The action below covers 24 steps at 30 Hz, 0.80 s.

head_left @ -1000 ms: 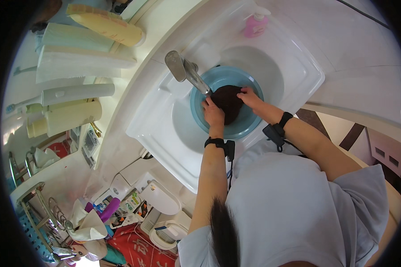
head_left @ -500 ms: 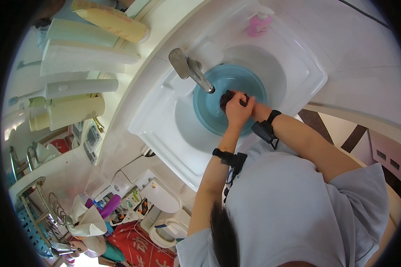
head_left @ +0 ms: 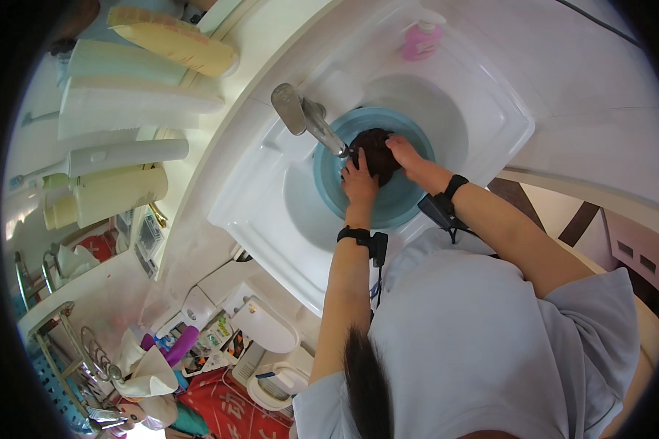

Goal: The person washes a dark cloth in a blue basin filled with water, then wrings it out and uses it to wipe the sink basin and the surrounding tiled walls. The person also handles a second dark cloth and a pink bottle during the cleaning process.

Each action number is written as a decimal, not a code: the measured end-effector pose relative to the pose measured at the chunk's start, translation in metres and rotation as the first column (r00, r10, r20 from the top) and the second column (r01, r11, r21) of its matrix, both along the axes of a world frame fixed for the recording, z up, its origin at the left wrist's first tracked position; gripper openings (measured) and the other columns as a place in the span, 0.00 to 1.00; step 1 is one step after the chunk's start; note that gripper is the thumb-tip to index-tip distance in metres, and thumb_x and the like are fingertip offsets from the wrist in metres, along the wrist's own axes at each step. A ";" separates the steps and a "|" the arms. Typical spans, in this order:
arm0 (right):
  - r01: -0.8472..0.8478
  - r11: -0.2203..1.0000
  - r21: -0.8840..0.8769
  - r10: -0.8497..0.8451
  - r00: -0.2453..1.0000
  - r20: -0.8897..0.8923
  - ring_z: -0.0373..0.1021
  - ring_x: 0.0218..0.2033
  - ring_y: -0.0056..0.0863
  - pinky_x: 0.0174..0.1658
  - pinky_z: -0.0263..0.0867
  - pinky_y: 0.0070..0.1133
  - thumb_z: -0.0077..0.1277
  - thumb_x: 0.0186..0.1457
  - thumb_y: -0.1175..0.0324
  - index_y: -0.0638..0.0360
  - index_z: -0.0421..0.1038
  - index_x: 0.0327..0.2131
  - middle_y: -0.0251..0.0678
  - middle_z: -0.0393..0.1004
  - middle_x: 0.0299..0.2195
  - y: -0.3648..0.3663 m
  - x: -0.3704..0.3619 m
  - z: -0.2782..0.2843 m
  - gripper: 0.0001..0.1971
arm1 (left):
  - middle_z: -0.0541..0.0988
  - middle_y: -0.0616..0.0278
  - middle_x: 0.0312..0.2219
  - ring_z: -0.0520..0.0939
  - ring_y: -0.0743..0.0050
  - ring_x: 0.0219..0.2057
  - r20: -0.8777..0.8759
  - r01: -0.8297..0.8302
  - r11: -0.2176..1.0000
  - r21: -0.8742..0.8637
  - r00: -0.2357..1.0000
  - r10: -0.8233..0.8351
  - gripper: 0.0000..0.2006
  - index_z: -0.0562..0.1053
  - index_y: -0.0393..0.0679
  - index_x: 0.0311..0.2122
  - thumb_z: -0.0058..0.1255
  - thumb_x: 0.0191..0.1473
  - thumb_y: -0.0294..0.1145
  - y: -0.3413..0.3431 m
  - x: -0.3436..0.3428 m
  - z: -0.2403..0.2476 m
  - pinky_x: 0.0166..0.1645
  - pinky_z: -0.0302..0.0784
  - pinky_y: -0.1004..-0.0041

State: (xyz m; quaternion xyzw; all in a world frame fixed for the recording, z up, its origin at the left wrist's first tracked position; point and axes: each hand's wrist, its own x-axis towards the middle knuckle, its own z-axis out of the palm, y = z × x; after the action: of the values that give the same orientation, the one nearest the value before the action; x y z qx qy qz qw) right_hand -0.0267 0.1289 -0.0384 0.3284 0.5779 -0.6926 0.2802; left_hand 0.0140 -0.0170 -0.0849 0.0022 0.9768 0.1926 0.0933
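Note:
A dark brown cloth (head_left: 377,157) lies spread in a round blue basin (head_left: 328,194), which sits inside the white sink. My left hand (head_left: 360,184) rests against the cloth's near-left side with its fingers spread. At the cloth's right edge, my right hand (head_left: 407,155) has its fingers closed on the fabric. The metal faucet (head_left: 311,121) reaches over the basin, its spout end just left of the cloth. Both of my wrists wear black straps with small black boxes.
A pink pump bottle (head_left: 422,40) stands at the sink's (head_left: 483,88) far edge. Tubes, a yellow bottle and an electric toothbrush (head_left: 128,155) line a shelf on the left. Lower left are a metal rack (head_left: 73,333), a purple item and a red cloth (head_left: 227,406).
The cloth was bunched between my two hands and is now spread out wider. My hands have moved apart, the left one lower left, the right one to the cloth's right edge.

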 end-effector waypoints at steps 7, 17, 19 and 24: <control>-0.039 0.999 -0.015 0.042 0.974 0.222 0.51 0.60 0.40 0.57 0.49 0.45 0.43 0.56 0.51 0.53 0.54 0.59 0.42 0.55 0.59 -0.001 0.002 -0.001 0.30 | 0.68 0.54 0.42 0.74 0.47 0.40 0.096 -0.154 0.976 0.152 0.985 0.140 0.21 0.68 0.47 0.46 0.53 0.43 0.28 -0.005 -0.008 -0.002 0.44 0.73 0.60; -0.331 0.943 0.021 0.231 0.609 -0.759 0.66 0.47 0.31 0.48 0.65 0.27 0.44 0.56 0.51 0.53 0.64 0.48 0.38 0.67 0.46 0.015 0.022 -0.034 0.22 | 0.72 0.54 0.33 0.75 0.52 0.34 -0.359 0.129 0.819 0.559 0.928 0.099 0.12 0.71 0.40 0.32 0.54 0.39 0.29 0.042 -0.002 0.115 0.41 0.71 0.65; -0.299 0.699 -0.650 0.015 0.914 -0.404 0.68 0.40 0.29 0.43 0.67 0.27 0.41 0.58 0.55 0.55 0.65 0.42 0.36 0.69 0.40 -0.004 0.008 -0.012 0.16 | 0.71 0.55 0.35 0.74 0.53 0.37 -0.415 0.096 0.877 0.470 0.901 0.124 0.12 0.70 0.41 0.32 0.54 0.46 0.37 0.038 -0.006 0.107 0.38 0.72 0.62; 0.144 0.679 -0.720 -0.037 0.986 0.161 0.71 0.32 0.27 0.37 0.69 0.27 0.36 0.61 0.60 0.57 0.67 0.34 0.35 0.72 0.31 -0.043 -0.017 0.013 0.13 | 0.73 0.55 0.38 0.75 0.60 0.39 0.051 -0.381 0.673 0.634 0.889 0.455 0.15 0.69 0.39 0.37 0.47 0.55 0.43 -0.015 -0.028 0.057 0.39 0.72 0.65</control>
State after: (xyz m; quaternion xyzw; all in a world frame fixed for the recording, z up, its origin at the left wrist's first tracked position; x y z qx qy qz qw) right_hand -0.0435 0.0862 -0.0249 0.2636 0.2177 -0.8546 0.3909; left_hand -0.0135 -0.0324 -0.0282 -0.1797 0.8334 0.5224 -0.0139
